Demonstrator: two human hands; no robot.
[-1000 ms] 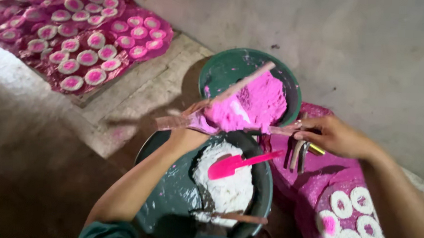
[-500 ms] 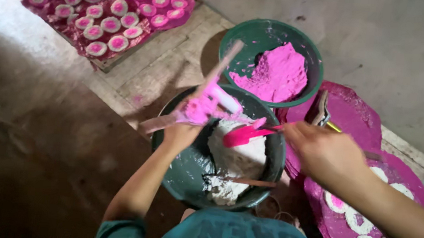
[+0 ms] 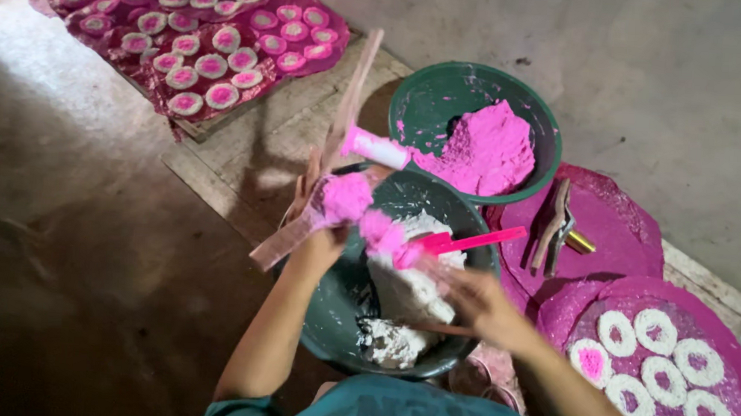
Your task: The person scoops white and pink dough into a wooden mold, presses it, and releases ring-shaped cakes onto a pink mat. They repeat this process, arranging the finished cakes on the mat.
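Left fingers (image 3: 321,239) around pink-caked wooden mould (image 3: 330,167) (above bowl rim (image 3: 329,317)).

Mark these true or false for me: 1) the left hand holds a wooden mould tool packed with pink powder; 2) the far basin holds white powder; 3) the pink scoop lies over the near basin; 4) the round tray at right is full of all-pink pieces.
1) True: the left hand grips the wooden mould tool, pink powder on it.
2) False: the far basin holds pink powder.
3) True: the pink scoop lies over the near basin, by the right hand.
4) False: the round tray carries mostly white rings.
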